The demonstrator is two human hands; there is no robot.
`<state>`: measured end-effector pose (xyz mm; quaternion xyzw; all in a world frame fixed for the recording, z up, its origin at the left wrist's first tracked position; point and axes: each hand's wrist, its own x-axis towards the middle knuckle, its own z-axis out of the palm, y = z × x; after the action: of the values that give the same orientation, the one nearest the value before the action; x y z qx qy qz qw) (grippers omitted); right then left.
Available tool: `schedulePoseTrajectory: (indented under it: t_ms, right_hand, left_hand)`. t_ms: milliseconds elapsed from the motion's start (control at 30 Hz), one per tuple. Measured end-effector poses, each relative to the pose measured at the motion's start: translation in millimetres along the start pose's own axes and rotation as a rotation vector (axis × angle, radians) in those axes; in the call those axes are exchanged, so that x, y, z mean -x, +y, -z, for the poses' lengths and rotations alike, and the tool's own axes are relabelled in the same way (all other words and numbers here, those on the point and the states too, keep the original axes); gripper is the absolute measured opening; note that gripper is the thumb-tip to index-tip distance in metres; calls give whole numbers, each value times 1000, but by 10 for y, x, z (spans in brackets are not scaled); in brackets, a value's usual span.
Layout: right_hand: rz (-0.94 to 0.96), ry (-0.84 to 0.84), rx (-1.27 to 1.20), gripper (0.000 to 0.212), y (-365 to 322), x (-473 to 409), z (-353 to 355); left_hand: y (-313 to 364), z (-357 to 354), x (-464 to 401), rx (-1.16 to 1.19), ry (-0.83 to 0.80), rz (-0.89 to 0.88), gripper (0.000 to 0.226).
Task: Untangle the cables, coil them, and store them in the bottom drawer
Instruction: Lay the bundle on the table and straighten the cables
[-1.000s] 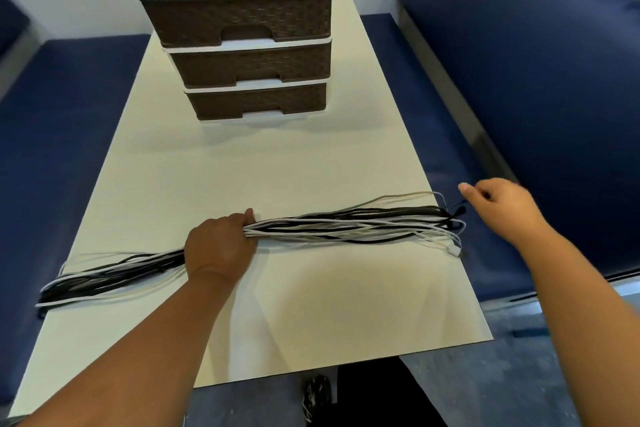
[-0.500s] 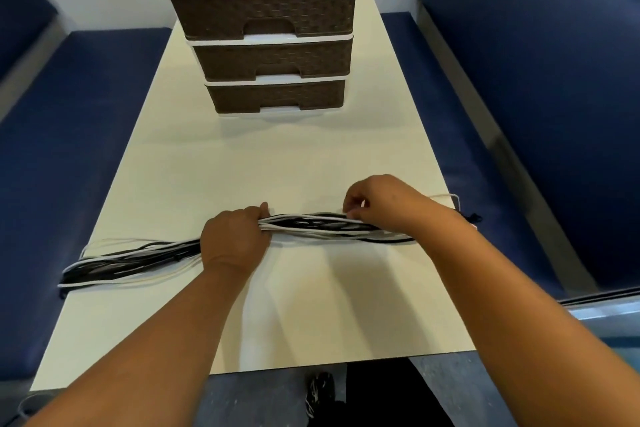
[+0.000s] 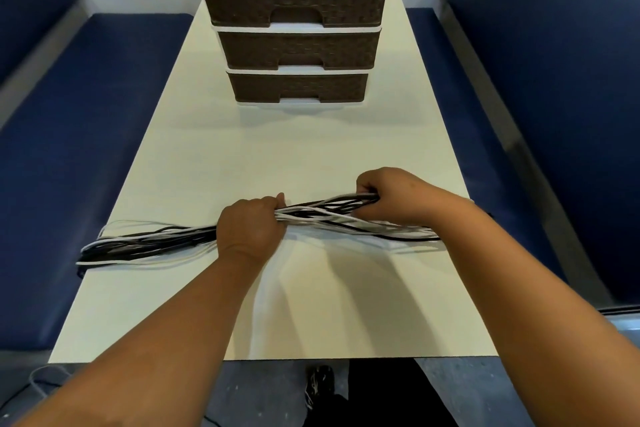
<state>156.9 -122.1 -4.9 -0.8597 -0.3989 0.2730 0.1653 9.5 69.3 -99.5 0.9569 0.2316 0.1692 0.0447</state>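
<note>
Cream tabletop (image 3: 207, 156), long and narrow, runs away from the viewer between two navy bench seats: one on the left (image 3: 86, 135), one on the right (image 3: 460, 107).

Count: one drawer unit (image 3: 298, 28) of brown woven-look fronts in a white frame, standing at the far end of the table. Four drawers are visible; the top one is cut off by the frame edge, so the full count cannot be told. The bottom drawer (image 3: 298, 87) is closed.

One bundle of cables (image 3: 145, 243), black and white strands mixed, lies across the near half of the table, left to right. Individual cables too many and too overlapped to count. Its left end reaches the table's left edge; its right end is hidden behind the right forearm.

Two hands, both on the bundle. Left hand (image 3: 251, 230) is closed in a fist around the strands near mid-length. Right hand (image 3: 388, 198) is curled tightly on the strands just to the right, lifting them slightly off the surface. Between the hands the strands fan apart and cross.

Open room: bare tabletop between cables and drawer unit, and more bare tabletop on the near side. One shoe (image 3: 318, 388) shows below the near table edge.
</note>
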Motion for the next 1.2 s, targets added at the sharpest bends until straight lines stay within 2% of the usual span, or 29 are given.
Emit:
schedulePoseTrajectory:
  t_ms: [200,333,433,567,733,867,1067,1200]
  right_hand:
    - [-6,48,-64,7,-79,-27,48]
    - [-26,-14,-152,17,-117,-46,89]
    - [-38,-103,-207,13,-133,-76,139]
    - [-78,-139,-441,26,-133,-121,216]
    - [21,-112,-172,4,-135,-139,200]
    - [105,-56,16,25,-129,-88,132]
    - [205,88,228,12,-3,25,-114]
    - [198,75,306,13,130,114,-154]
  left_hand:
    - [6,11,1,4,7,7,34]
    - [-3,0,13,26,-11,19,32]
    - [-6,6,15,38,-25,19,20]
    - [-16,4,14,32,-20,30,4]
    - [-17,-12,10,35,15,21,9]
    - [-23,-19,12,51,36,-3,8]
    - [-28,-52,3,14,39,2,28]
    - [-19,-56,1,-9,37,-7,39]
